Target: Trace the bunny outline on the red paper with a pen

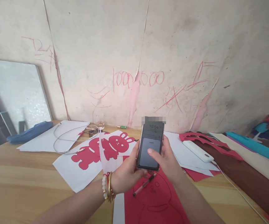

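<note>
A smartphone [146, 155], upright and tilted, shows 10:04 on its lit screen. My left hand [126, 175] is closed around its left side and lower edge, with bracelets at the wrist. On the right side my right hand [170, 160] also grips it, its thumb over the screen. Beneath the phone lies a red paper [134, 213] with a figure outlined in dark lines. A pen [143, 186] rests on that paper. To the left, red rabbit cutouts [117, 144] lie on white paper [73, 177].
A white cable [56, 137] loops over stacked white sheets [41, 141] beside a blue pouch [29, 132]. A clear glass [99, 123] stands near the wall. On the right are a white device [197, 151], red paper scraps [218, 146] and long coloured sheets [253, 183].
</note>
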Demonstrator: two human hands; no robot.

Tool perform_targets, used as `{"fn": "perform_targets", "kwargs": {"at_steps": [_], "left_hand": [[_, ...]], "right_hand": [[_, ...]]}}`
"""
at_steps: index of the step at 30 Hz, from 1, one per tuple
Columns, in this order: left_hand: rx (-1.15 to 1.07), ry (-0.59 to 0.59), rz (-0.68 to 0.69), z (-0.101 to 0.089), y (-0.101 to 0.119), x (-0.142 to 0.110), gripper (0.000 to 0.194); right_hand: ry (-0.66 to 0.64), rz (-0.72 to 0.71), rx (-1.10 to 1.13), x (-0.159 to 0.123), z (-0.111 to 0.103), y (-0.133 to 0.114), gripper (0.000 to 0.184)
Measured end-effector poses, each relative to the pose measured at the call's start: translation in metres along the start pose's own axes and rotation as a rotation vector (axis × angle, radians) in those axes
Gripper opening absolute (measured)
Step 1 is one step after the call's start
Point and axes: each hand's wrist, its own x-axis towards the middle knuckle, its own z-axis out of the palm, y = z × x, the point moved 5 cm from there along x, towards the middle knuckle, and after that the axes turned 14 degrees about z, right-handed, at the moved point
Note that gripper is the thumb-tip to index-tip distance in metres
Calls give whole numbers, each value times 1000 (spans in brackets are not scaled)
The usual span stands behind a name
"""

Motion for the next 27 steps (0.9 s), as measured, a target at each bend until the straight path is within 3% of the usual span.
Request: {"fn": "perform_targets", "kwargs": {"at_steps": [2, 4, 9, 13, 17, 23, 27], "left_hand": [[43, 1, -5, 0, -3, -2, 89], [44, 18, -17, 0, -5, -2, 90], [-105, 68, -48, -1, -1, -1, 89], [-161, 80, -62, -3, 0, 0, 88], [-171, 60, -57, -2, 1, 1, 82], [-183, 13, -17, 2, -5, -2, 75], [-185, 51, -54, 0, -11, -3, 75]], "right_hand": [[107, -1, -47, 2, -4, 4, 50], [132, 21, -68, 3, -6, 4, 49], [-199, 81, -58, -4, 2, -7, 60], [-227, 96, -74, -7, 2, -11, 72], [-186, 63, -20, -3, -2, -9, 55], [35, 9, 4, 4, -15, -7, 28], [-79, 32, -2, 3, -8, -9, 35]]}}
